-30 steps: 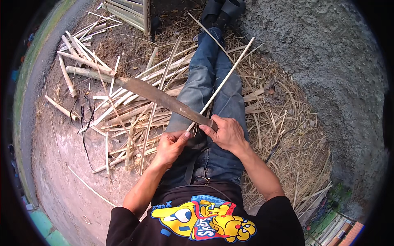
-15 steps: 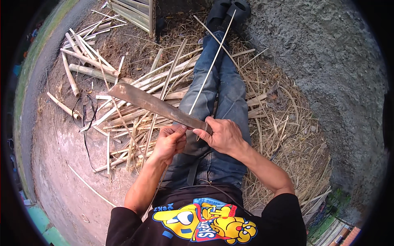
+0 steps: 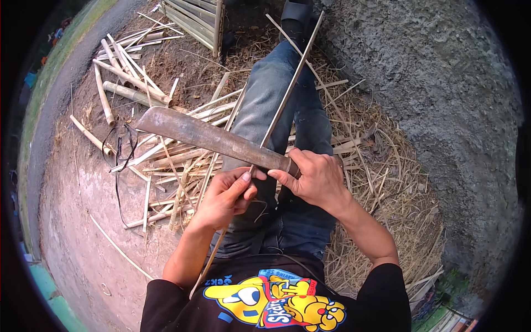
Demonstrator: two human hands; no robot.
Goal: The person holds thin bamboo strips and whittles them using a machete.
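My right hand [image 3: 321,178] is wrapped round the handle end of a machete, whose broad, brown-stained blade [image 3: 204,135] points to the left across my legs. In my left hand [image 3: 228,196] a long thin bamboo strip [image 3: 290,88] is pinched between thumb and fingers. Up past my shins runs the strip's far part, while its near part hangs below the left hand toward my lap. The blade crosses the strip just beyond my left fingertips; whether its edge cuts in is hidden. A thin curled shaving [image 3: 260,209] hangs below the blade near my left hand.
Split bamboo pieces [image 3: 182,160] are heaped left of my outstretched legs [image 3: 265,94]. Bamboo poles [image 3: 127,91] lie farther left, near a slatted bamboo frame [image 3: 193,22]. Dry shavings [image 3: 381,171] cover the ground on the right, beside a rough grey wall [image 3: 431,94].
The strip has turned, showing a wider, darker face. My right hand and the machete have shifted slightly right, and one leg is raised more at the knee.
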